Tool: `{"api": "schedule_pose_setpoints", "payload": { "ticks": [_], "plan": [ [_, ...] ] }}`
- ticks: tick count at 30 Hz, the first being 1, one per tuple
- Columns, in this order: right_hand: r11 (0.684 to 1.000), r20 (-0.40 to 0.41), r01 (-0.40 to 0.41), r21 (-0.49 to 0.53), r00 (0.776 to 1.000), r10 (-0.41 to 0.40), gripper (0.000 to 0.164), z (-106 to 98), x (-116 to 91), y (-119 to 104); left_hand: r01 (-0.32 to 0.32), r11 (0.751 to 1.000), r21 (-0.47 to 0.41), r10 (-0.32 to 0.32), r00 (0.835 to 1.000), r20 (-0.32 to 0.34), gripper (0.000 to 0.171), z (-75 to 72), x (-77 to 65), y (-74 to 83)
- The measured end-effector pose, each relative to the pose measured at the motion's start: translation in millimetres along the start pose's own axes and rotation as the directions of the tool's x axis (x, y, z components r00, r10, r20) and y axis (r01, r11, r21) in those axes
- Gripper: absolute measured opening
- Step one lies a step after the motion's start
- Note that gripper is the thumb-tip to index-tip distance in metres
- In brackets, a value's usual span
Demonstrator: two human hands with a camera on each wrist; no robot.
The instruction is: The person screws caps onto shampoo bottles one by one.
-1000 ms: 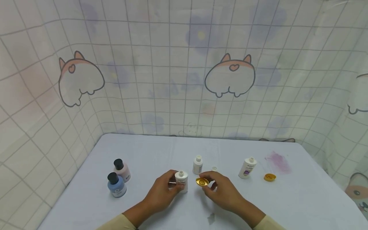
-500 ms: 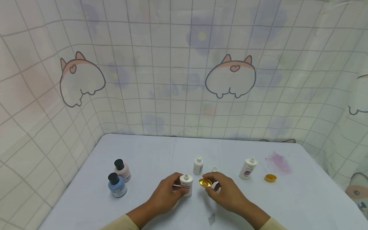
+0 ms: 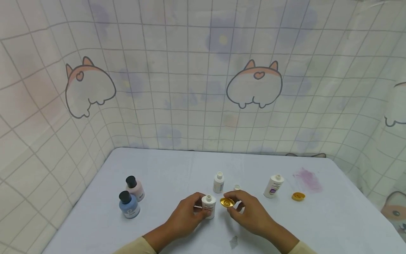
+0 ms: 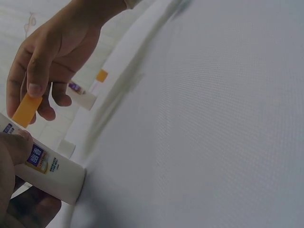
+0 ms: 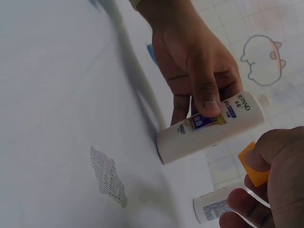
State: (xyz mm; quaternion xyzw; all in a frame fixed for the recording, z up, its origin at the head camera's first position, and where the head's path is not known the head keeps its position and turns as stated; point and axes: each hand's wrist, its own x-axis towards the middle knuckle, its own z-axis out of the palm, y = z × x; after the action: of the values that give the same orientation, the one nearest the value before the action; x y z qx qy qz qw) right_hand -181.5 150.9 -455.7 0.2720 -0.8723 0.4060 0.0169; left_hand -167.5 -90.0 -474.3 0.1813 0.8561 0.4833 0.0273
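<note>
My left hand [image 3: 188,215] grips a white shampoo bottle [image 5: 209,127] around its sides. The bottle stands upright, its narrow neck uncovered. In the right wrist view its base appears to meet the table. To its right, my right hand [image 3: 248,212] pinches an orange flip cap [image 3: 227,202] between thumb and fingers. The cap's hollow underside faces the head camera, and a small gap separates it from the bottle. Behind both hands stands a smaller white bottle [image 3: 218,182] with an uncovered neck. A small white cap [image 3: 237,187] lies beside it, partly hidden by my right hand.
Farther right, another uncapped white bottle [image 3: 274,186] stands near a second orange cap [image 3: 298,196]. A blue bottle [image 3: 129,205] and a pink bottle [image 3: 135,188], both with black caps, stand at the left. The white table [image 3: 317,225] bears a pinkish stain [image 3: 307,179].
My left hand has moved right with the white shampoo bottle, closer to the orange cap. My right hand has shifted slightly right, still pinching the cap.
</note>
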Motion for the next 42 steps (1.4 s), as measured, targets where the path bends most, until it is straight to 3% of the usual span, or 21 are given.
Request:
{"api": "schedule_pose_setpoints", "payload": {
  "ticks": [11, 15, 19, 42],
  "plan": [
    [1.000, -0.005, 0.014, -0.015, 1.000, -0.014, 0.037, -0.8, 0.5, -4.1, -0.014, 1.000, 0.022, 0.014, 1.000, 0.001, 0.040, 0.7, 1.3, -1.0],
    [0.999, -0.009, 0.027, -0.018, 1.000, -0.027, 0.037, -2.1, 1.8, -6.1, -0.028, 1.000, -0.009, 0.028, 1.000, 0.002, 0.043, -1.4, 0.9, 0.0],
    [0.999, -0.010, 0.042, -0.013, 0.999, -0.042, 0.037, -2.9, 2.6, -7.0, -0.028, 0.999, -0.040, 0.029, 1.000, 0.007, 0.039, -2.8, 1.7, 1.0],
    [0.990, -0.021, 0.142, 0.016, 0.990, -0.141, 0.040, -5.5, 8.5, -14.7, -0.026, 0.999, -0.025, 0.027, 0.999, 0.039, 0.035, -2.5, 6.5, -3.1]
  ]
}}
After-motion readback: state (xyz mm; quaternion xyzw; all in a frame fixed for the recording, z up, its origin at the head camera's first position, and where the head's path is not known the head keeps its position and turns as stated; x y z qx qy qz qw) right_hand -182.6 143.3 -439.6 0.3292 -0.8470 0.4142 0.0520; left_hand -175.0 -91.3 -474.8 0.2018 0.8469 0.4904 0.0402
